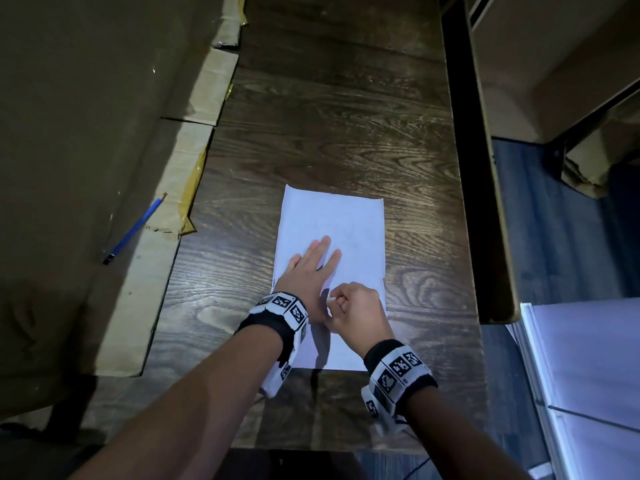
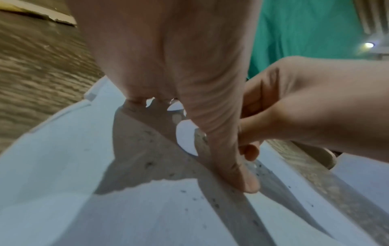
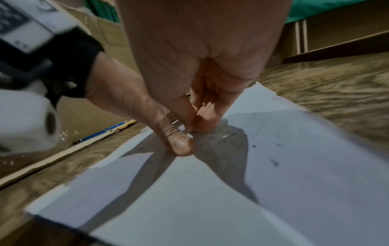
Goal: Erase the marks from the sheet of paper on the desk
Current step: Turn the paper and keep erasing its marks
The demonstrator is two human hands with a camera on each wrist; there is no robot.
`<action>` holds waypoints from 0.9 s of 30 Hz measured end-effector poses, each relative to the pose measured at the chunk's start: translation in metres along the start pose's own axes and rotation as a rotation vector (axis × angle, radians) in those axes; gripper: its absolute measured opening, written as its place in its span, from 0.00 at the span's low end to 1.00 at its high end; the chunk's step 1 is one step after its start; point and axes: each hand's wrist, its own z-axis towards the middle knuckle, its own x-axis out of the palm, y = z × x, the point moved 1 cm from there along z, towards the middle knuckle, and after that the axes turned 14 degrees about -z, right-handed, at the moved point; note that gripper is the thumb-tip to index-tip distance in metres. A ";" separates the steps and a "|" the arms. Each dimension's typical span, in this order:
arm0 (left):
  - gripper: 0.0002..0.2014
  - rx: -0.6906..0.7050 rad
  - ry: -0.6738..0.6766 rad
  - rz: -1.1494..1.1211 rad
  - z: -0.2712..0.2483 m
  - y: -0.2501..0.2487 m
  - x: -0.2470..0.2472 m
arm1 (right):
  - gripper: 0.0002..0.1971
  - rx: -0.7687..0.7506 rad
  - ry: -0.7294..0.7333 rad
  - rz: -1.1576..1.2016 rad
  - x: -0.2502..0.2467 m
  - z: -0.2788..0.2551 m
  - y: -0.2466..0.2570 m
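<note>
A white sheet of paper lies lengthwise on the dark wooden desk. Faint pencil marks show near its middle. My left hand lies flat on the sheet's left part with straight fingers, pressing it down. My right hand is curled beside the left thumb and pinches a small white eraser against the paper. In the left wrist view the left thumb presses the paper with the right hand close behind it. Dark eraser crumbs dot the sheet in the right wrist view.
A flattened cardboard box runs along the desk's left side, with a blue pencil lying on it. The desk's right edge drops to a dark gap, with a cardboard panel and a white surface beyond.
</note>
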 end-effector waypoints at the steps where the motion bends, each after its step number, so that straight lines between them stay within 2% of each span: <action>1: 0.54 0.000 0.008 0.005 0.001 0.000 0.000 | 0.06 0.002 -0.004 -0.006 -0.002 0.002 0.000; 5: 0.69 -0.008 0.048 0.036 0.002 -0.001 -0.002 | 0.06 0.047 -0.082 0.007 -0.007 0.018 0.004; 8: 0.67 -0.015 0.033 0.050 0.003 0.002 0.000 | 0.06 0.084 -0.124 0.052 -0.001 0.004 0.001; 12: 0.67 -0.010 0.027 0.077 0.003 0.005 0.002 | 0.05 0.039 -0.055 0.055 -0.002 -0.011 -0.006; 16: 0.71 -0.020 0.045 0.100 0.004 0.004 0.001 | 0.06 0.039 -0.146 0.006 -0.013 0.023 -0.012; 19: 0.71 -0.038 0.047 0.113 0.004 0.001 0.001 | 0.07 0.058 -0.185 0.001 -0.007 0.011 -0.015; 23: 0.72 -0.062 0.043 0.124 0.005 -0.004 0.003 | 0.07 -0.011 -0.089 -0.042 -0.003 -0.023 -0.020; 27: 0.71 -0.065 0.058 0.130 0.004 -0.006 0.003 | 0.08 0.002 -0.161 -0.078 -0.021 0.022 -0.023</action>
